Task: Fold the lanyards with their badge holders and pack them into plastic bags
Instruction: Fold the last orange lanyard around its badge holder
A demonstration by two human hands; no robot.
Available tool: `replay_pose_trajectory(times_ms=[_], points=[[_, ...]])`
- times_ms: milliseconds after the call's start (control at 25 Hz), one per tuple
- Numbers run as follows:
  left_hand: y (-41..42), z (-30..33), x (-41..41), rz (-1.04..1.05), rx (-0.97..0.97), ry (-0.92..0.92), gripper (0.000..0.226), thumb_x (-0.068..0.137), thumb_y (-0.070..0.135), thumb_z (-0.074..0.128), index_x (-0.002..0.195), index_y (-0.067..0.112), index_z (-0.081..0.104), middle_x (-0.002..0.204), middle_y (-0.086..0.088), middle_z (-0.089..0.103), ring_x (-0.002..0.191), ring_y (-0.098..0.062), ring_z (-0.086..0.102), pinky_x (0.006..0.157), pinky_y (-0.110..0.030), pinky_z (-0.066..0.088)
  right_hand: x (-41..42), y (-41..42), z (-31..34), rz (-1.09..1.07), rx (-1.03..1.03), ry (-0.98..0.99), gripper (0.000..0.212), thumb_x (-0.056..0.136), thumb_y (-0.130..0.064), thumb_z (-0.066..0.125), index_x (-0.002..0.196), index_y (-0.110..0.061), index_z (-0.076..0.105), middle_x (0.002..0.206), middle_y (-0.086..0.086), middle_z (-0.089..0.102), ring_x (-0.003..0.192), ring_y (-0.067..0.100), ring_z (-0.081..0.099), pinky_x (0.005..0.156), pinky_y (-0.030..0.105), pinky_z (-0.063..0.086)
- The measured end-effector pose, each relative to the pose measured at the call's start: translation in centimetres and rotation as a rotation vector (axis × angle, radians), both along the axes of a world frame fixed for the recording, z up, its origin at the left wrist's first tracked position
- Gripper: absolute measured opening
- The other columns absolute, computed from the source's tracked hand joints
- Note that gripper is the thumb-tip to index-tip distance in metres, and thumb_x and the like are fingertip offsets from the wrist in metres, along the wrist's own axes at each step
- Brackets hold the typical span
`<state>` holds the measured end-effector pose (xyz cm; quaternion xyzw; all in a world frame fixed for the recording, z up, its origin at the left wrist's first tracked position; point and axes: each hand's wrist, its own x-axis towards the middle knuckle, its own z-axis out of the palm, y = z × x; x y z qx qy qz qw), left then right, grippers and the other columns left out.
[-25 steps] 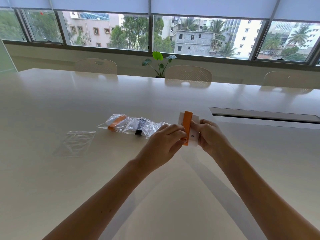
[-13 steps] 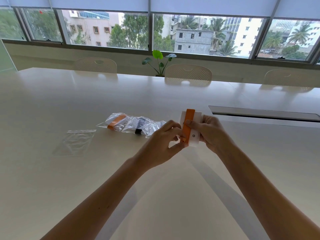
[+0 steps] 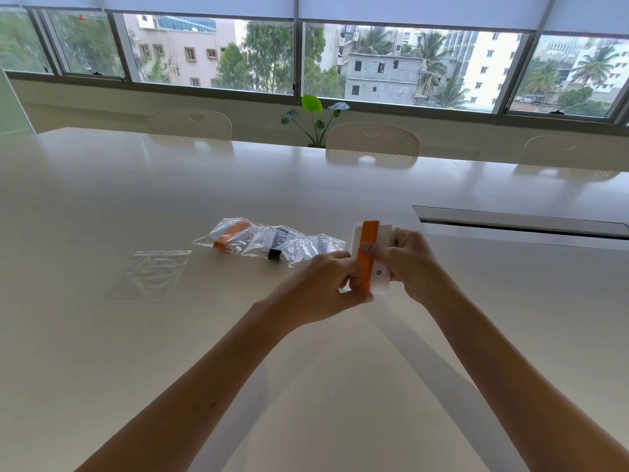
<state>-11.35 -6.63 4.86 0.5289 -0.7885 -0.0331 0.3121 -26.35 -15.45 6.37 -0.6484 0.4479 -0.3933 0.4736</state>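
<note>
Above the table, both hands hold a white badge holder (image 3: 383, 267) with an orange lanyard (image 3: 368, 240) wrapped lengthwise over its face. My right hand (image 3: 406, 264) grips the holder's right side, its thumb pressing on the lanyard. My left hand (image 3: 323, 284) pinches the lanyard and holder at the lower left edge. To the left lie packed plastic bags: one with an orange lanyard (image 3: 229, 235), another with a black lanyard (image 3: 277, 247). An empty clear bag (image 3: 153, 274) lies flat further left.
The wide white table (image 3: 170, 335) stretches around my hands. A recessed cable slot (image 3: 520, 223) runs at the right. White chairs (image 3: 372, 143) stand along the far edge, with a green plant (image 3: 315, 117) below the windows.
The badge holder has tilted so more of its white face shows. My right thumb has slid onto the lanyard, and my left hand has shifted to the holder's lower edge.
</note>
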Motion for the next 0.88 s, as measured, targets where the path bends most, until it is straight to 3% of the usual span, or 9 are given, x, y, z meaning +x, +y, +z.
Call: replay_pose_trajectory(times_ms=[120,240,360,440,560,720,880], points=[[0.1,0.2,0.1,-0.021,-0.014,0.075,0.006,0.076,0.014,0.067,0.072,0.013,0.063,0.073,0.003,0.056,0.062,-0.016,0.053,0.057,-0.031,0.047,0.4,0.2,-0.2,-0.029,-0.001,0.032,0.021,0.080,-0.013,0.073,0.097,-0.004,0.064,0.092,0.019,0.067,0.081,0.033,0.068,0.071,0.047,0.058],[0.1,0.8,0.8,-0.065,0.074,0.220,0.001,0.080,0.011,0.071,0.079,0.010,0.070,0.081,-0.003,0.057,0.071,-0.016,0.056,0.066,-0.031,0.050,0.2,0.3,0.1,0.002,0.114,-0.014,0.021,0.081,-0.010,0.071,0.099,-0.001,0.064,0.083,0.013,0.066,0.070,0.023,0.067,0.058,0.035,0.058],[-0.1,1.2,1.1,-0.069,0.302,0.658,0.006,0.082,0.016,0.071,0.078,0.019,0.068,0.087,0.004,0.053,0.073,-0.011,0.051,0.063,-0.022,0.043,0.1,0.7,0.3,0.072,0.288,-0.048,0.010,0.082,-0.008,0.069,0.088,-0.005,0.063,0.080,0.010,0.067,0.064,0.016,0.068,0.048,0.027,0.055],[-0.2,1.0,1.3,-0.096,0.462,0.992,0.006,0.084,0.016,0.067,0.078,0.017,0.065,0.077,0.004,0.054,0.066,-0.008,0.047,0.056,-0.018,0.037,0.3,1.1,0.2,0.112,0.372,-0.078,0.010,0.079,-0.006,0.071,0.086,-0.003,0.064,0.080,0.011,0.069,0.063,0.016,0.069,0.048,0.028,0.055],[-0.5,0.6,2.1,-0.159,0.643,1.274,0.010,0.079,0.021,0.063,0.081,0.011,0.063,0.069,0.001,0.056,0.054,-0.004,0.044,0.045,-0.013,0.032,0.4,1.4,0.0,0.139,0.465,-0.120,0.010,0.076,-0.001,0.071,0.082,0.000,0.063,0.069,0.010,0.070,0.057,0.017,0.069,0.047,0.029,0.055],[-0.8,0.4,3.0,-0.159,0.747,1.362,0.006,0.079,0.015,0.061,0.079,0.010,0.062,0.065,0.001,0.060,0.047,-0.002,0.046,0.039,-0.009,0.031,0.8,1.5,-0.3,0.191,0.512,-0.046,0.008,0.077,0.002,0.069,0.081,0.001,0.062,0.073,0.013,0.068,0.054,0.017,0.069,0.046,0.028,0.054],[-0.7,0.3,3.6,-0.132,0.735,1.172,0.022,0.090,0.008,0.058,0.069,0.016,0.059,0.066,0.001,0.059,0.052,-0.003,0.050,0.043,-0.011,0.038,0.9,1.7,-0.3,0.233,0.503,0.004,0.008,0.076,0.002,0.070,0.083,0.000,0.065,0.072,0.011,0.069,0.056,0.018,0.069,0.047,0.027,0.054]])
